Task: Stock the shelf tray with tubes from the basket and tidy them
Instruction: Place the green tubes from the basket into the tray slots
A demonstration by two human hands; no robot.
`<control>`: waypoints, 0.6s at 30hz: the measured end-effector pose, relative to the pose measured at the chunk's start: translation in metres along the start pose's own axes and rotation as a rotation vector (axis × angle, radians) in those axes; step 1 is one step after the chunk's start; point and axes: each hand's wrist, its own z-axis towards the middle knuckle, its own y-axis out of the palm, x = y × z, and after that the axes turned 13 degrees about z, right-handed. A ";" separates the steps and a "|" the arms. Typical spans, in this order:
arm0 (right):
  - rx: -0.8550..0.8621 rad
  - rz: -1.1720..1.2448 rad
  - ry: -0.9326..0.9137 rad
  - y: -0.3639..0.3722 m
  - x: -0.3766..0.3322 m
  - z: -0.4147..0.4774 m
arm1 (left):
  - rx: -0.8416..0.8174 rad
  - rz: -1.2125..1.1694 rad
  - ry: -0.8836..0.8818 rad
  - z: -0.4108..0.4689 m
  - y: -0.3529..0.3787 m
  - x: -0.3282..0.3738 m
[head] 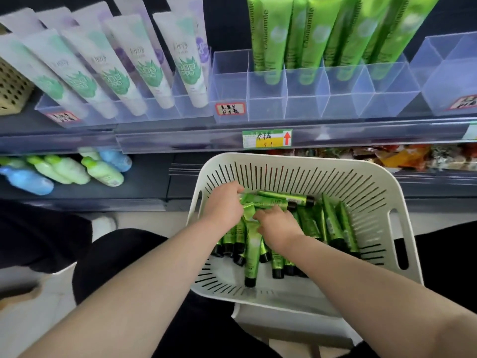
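Both forearms reach forward into the white basket [387, 182], which sits below the shelf edge. At left, the left hand [224, 205] has its fingers curled round the ends of green tubes [278, 200] lying crosswise on the pile. Just beside it, the right hand [277, 226] curls its fingers onto another tube end. On the shelf above, white tubes [116, 73] lean at left. To their right, the clear shelf tray [268, 107] holds more green tubes upright.

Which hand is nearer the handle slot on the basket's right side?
Right. The right hand is left of the handle slot; the left hand is farther left still, by the basket's opposite wall.
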 end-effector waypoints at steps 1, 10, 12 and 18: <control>-0.003 0.015 0.023 0.003 -0.001 0.003 | 0.003 -0.007 0.001 0.002 0.001 -0.002; -0.077 0.369 0.153 0.001 0.004 0.000 | -0.061 -0.025 0.002 0.009 0.011 -0.006; -0.046 0.462 0.113 -0.007 0.010 -0.010 | -0.092 -0.008 0.011 0.014 0.016 -0.006; 0.177 0.484 0.001 -0.048 0.036 -0.037 | -0.256 0.177 0.063 0.021 0.035 0.003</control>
